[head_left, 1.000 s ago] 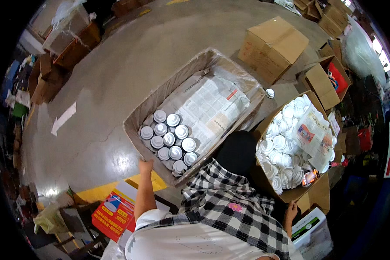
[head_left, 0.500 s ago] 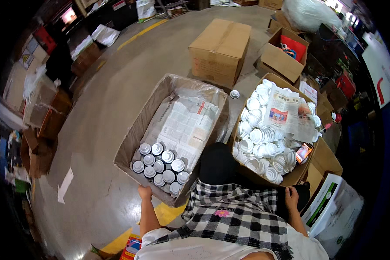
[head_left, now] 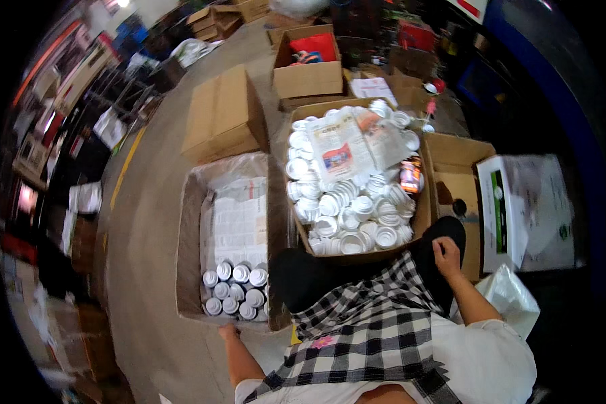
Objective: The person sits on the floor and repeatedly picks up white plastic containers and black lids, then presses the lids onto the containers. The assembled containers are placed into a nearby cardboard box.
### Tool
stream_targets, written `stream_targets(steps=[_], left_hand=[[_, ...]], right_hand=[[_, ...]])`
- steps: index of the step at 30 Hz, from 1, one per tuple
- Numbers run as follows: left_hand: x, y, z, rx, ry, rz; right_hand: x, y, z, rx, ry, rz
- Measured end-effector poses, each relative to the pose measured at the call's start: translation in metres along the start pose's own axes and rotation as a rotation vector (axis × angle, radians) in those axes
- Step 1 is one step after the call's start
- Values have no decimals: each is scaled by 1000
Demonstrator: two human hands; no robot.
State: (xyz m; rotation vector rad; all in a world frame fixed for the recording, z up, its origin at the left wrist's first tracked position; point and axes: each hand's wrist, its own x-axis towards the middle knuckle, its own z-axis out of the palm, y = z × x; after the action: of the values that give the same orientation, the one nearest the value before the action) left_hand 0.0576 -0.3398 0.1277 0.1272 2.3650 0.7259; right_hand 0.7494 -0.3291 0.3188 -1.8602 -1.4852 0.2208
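My left hand (head_left: pixel 229 330) is at the near edge of a plastic-lined cardboard box (head_left: pixel 188 236); its fingers are mostly hidden there. Inside that box, white-capped containers (head_left: pixel 236 291) stand upright in rows at the near end, on newspaper sheets (head_left: pixel 232 225). My right hand (head_left: pixel 446 256) rests on my dark-trousered knee, fingers curled, with nothing seen in them. Ahead of it is a second cardboard box (head_left: pixel 421 209), filled with loose white plastic caps (head_left: pixel 350 210). A newspaper (head_left: pixel 337 148) and a phone with a lit screen (head_left: pixel 411 174) lie on the caps.
A closed carton (head_left: pixel 215 118) stands behind the left box. Farther back is an open carton (head_left: pixel 308 79) with red contents. At right are an open cardboard box (head_left: pixel 458 165), a white carton (head_left: pixel 532 212) and a clear plastic bag (head_left: pixel 508 299). A yellow line (head_left: pixel 128 165) marks the floor.
The view has turned to the right, so the boxes appear farther left. My left hand stays by the near edge of the box and my right hand on the knee.
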Motion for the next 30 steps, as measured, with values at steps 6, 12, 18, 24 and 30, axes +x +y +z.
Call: stream_targets(steps=[6, 12, 18, 24, 30], left_hand=[[-82, 62, 22, -61, 398, 2], [-164, 158, 83, 212, 487, 1087], [-328, 216, 202, 48, -395, 1801], [-404, 224, 292, 265, -1044, 1876], [-401, 236, 357, 357, -1078, 1430]], right_hand=[[-27, 97, -45, 11, 435, 449], [-40, 168, -43, 50, 571, 818], [6, 190, 1, 398, 511, 894], [130, 90, 9, 401, 35, 406], [199, 89, 73, -425, -270, 219]])
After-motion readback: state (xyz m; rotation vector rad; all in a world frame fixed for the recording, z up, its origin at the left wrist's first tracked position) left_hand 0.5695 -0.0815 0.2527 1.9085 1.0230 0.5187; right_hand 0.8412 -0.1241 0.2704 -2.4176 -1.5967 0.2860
